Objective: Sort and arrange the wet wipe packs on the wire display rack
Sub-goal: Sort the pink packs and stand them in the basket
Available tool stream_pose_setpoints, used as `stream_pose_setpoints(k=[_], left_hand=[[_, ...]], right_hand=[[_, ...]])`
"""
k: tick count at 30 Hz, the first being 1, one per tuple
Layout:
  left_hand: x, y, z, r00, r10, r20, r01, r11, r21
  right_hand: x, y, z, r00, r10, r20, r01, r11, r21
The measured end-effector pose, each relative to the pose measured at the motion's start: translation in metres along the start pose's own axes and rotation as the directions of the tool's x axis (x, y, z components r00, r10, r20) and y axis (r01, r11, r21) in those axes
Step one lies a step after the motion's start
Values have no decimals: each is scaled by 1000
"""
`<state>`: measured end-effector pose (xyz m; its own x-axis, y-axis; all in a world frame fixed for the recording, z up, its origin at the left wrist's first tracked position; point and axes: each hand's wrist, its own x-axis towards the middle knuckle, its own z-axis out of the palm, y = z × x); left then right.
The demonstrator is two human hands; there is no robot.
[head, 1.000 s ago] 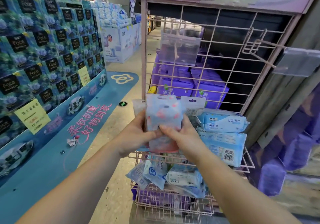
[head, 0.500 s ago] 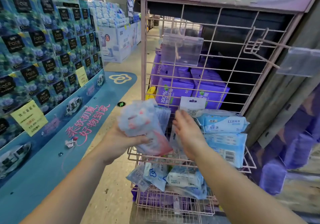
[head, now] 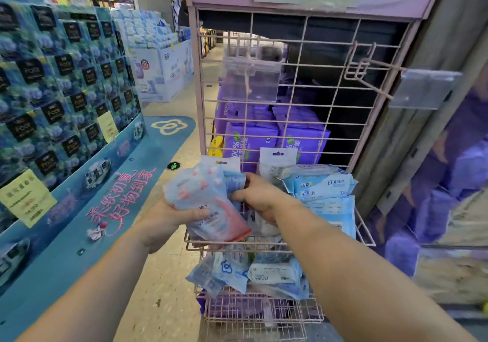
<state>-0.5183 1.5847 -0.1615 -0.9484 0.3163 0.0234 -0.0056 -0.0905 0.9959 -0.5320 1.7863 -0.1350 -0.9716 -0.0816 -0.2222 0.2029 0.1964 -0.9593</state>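
Note:
My left hand (head: 169, 218) grips a pink-and-blue wet wipe pack (head: 204, 196), tilted, just left of the pink wire rack (head: 290, 98). My right hand (head: 260, 195) reaches into the upper basket (head: 365, 232) and its fingers curl round a small blue pack (head: 235, 181) behind the held one. Two light blue packs (head: 320, 183) are stacked at the basket's right side. A white hang-tab pack (head: 274, 158) stands behind them. Several blue and white packs (head: 274, 274) lie jumbled in the lower basket (head: 264, 312).
Purple packs (head: 250, 141) are stacked behind the rack's grid. A bare hook with a clear price holder (head: 422, 88) sticks out at the upper right, another holder (head: 250, 80) hangs at the upper left. A blue tissue display (head: 60, 90) lines the aisle on the left.
My left hand carried the pink-and-blue pack left and tilted it. My right hand let go of it, reached into the upper basket and took hold of a small blue pack.

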Motion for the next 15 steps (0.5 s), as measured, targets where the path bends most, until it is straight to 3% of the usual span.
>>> stream_pose_setpoints(k=[3, 6, 8, 11, 15], left_hand=[[0, -3, -3, 1000, 13, 16, -14, 1000, 9], [-1, -3, -4, 999, 18, 32, -19, 1000, 19], [1, -1, -3, 999, 39, 26, -39, 999, 33], [6, 11, -4, 995, 90, 31, -92, 995, 43], [12, 24, 4, 993, 70, 97, -77, 995, 70]], right_hand=[[-4, 7, 2, 998, -22, 51, 25, 998, -52], [-10, 14, 6, 999, -53, 8, 53, 998, -40], [-18, 10, 10, 983, -135, -126, 124, 989, -85], [-33, -14, 9, 881, -284, -379, 231, 956, -179], [-54, -44, -25, 788, -397, -470, 370, 916, -152]])
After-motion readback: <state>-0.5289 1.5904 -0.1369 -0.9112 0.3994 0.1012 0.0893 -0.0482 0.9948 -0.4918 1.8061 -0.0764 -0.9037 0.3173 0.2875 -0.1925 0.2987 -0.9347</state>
